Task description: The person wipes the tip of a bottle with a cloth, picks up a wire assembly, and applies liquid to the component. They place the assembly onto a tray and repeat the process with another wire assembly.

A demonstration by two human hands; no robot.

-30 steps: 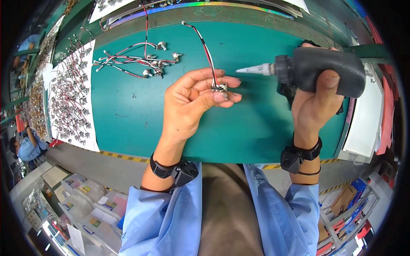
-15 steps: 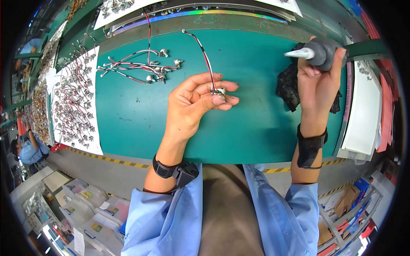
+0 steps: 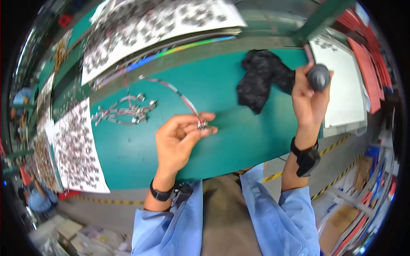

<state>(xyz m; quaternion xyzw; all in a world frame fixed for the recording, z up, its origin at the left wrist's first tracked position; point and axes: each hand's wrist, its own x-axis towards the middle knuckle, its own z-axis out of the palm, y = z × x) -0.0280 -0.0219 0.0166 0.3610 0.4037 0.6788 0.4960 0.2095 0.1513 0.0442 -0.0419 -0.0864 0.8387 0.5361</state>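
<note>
One small metal part (image 3: 202, 125) is clamped in the grip of the left hand (image 3: 173, 141), thumb and fingers together on it, over the middle of the green desk (image 3: 230, 153). From it a thin lead (image 3: 177, 92) of red, white and dark wire arcs toward the far left, ending in a small pale connector (image 3: 142, 77). The right hand (image 3: 308, 104) has its grip closed around a dark grey bottle (image 3: 318, 77), seen end-on, at the right end of the desk. Just left of that hand lies a crumpled black cloth (image 3: 258, 79). Farther off, to the left of the left hand, similar wired parts (image 3: 134, 114) lie in a loose heap. Many small pieces, blurred, cover a white sheet (image 3: 100, 181) at the left and a white panel (image 3: 234, 17) on the far side. Each wrist wears a black band (image 3: 161, 194).
</note>
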